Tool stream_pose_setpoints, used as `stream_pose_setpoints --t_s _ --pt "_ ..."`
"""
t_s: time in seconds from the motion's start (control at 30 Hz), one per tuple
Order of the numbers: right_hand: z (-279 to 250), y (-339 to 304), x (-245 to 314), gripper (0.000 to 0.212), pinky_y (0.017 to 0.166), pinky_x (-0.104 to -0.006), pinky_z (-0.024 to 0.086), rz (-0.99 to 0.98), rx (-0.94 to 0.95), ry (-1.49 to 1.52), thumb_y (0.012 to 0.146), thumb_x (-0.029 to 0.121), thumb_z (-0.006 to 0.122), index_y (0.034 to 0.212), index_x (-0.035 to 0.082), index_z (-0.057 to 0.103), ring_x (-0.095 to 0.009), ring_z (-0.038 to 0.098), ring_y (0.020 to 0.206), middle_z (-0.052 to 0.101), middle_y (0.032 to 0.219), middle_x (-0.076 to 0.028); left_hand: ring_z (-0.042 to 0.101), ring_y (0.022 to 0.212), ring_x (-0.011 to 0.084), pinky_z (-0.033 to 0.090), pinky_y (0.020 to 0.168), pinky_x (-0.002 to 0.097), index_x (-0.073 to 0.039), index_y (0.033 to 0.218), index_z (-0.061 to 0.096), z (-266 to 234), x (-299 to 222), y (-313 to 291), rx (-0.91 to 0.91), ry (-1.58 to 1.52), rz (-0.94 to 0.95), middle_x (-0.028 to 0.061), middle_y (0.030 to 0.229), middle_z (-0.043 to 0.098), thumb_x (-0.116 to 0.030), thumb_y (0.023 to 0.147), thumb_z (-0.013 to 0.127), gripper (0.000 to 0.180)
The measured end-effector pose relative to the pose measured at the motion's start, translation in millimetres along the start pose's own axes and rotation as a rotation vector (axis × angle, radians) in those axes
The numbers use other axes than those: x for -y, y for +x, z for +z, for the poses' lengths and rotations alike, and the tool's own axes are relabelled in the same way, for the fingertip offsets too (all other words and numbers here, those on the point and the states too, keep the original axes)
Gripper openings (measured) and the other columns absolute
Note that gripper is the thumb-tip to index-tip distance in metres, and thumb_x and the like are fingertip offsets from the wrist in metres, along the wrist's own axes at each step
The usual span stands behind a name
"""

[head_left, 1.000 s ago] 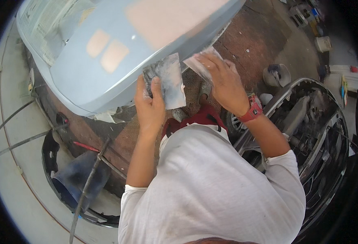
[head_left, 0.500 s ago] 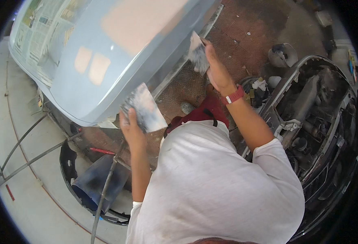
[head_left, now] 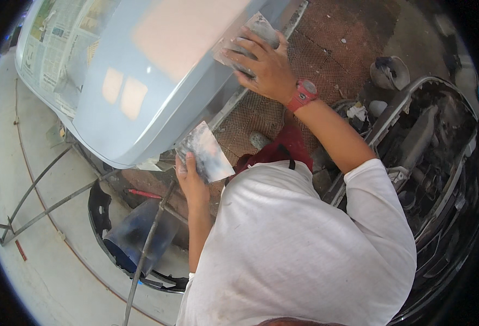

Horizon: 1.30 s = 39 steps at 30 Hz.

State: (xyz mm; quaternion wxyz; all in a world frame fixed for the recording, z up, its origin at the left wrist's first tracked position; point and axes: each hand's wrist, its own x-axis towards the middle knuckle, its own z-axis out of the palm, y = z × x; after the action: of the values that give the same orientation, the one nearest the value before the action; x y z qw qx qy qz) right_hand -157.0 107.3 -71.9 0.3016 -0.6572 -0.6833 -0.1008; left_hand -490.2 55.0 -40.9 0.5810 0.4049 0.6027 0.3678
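Note:
A light blue-grey car panel (head_left: 182,89) with a rounded edge fills the upper left. Salmon-pink patches (head_left: 168,35) of what looks like body filler mark its surface. My right hand (head_left: 269,70), a red watch on its wrist, presses a thin flat spreader-like piece (head_left: 262,27) against the panel's side edge, fingers spread across its back. Below the panel's lower corner, my left hand (head_left: 193,185) grips a rectangular board (head_left: 209,155) between thumb and fingers. Grey and pinkish smears cover the board, which is tilted.
Newspaper sheets (head_left: 52,54) cover the upper left of the car. On the right lies a dark car front with exposed engine parts (head_left: 413,157). Metal rods (head_left: 147,244) and a blue cylinder (head_left: 136,233) stand lower left. A patterned reddish mat (head_left: 323,51) covers the floor.
My right hand has swung up and left, from beside the panel onto its edge, turning its flat piece against the surface. My left hand and board have shifted slightly right and down.

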Motion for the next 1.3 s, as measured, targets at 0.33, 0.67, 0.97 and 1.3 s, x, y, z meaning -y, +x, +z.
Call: stream_pose_setpoints --t_s 0.33,0.67,0.97,1.3 --pt "-2 18 4 0.048 0.109 -0.0757 0.024 0.018 -0.036 0.037 0.089 0.036 0.072 0.136 0.032 0.066 -0.018 0.042 0.149 0.055 0.144 0.003 0.058 0.125 0.0208 0.046 0.106 0.0335 0.001 0.153 0.046 21 -4 5 0.130 0.021 -0.006 0.0126 0.140 0.060 -0.033 0.109 0.060 0.057" --pt "-6 19 27 0.052 0.113 -0.0711 0.019 0.032 -0.005 0.062 0.089 0.033 0.073 0.140 0.034 0.066 -0.018 0.042 0.150 0.055 0.146 0.002 0.059 0.123 0.0197 0.047 0.105 0.0328 0.001 0.150 0.049 17 1 6 0.080 0.074 -0.004 0.0118 0.138 0.062 -0.029 0.110 0.058 0.051" --pt "-6 -2 -6 0.049 0.113 -0.0729 0.021 0.003 0.000 0.038 0.088 0.033 0.074 0.137 0.034 0.066 -0.018 0.042 0.150 0.054 0.146 0.003 0.057 0.127 0.0209 0.044 0.109 0.0338 0.002 0.150 0.048 15 0 5 0.091 0.064 0.009 0.0134 0.141 0.060 -0.032 0.111 0.057 0.053" --pt "5 11 -23 0.048 0.116 -0.0726 0.020 -0.014 -0.049 0.045 0.089 0.036 0.074 0.137 0.036 0.066 -0.017 0.041 0.151 0.054 0.149 0.003 0.056 0.127 0.0220 0.042 0.110 0.0345 0.003 0.152 0.047 14 -2 7 0.084 0.131 0.008 0.0141 0.141 0.059 -0.030 0.111 0.057 0.053"
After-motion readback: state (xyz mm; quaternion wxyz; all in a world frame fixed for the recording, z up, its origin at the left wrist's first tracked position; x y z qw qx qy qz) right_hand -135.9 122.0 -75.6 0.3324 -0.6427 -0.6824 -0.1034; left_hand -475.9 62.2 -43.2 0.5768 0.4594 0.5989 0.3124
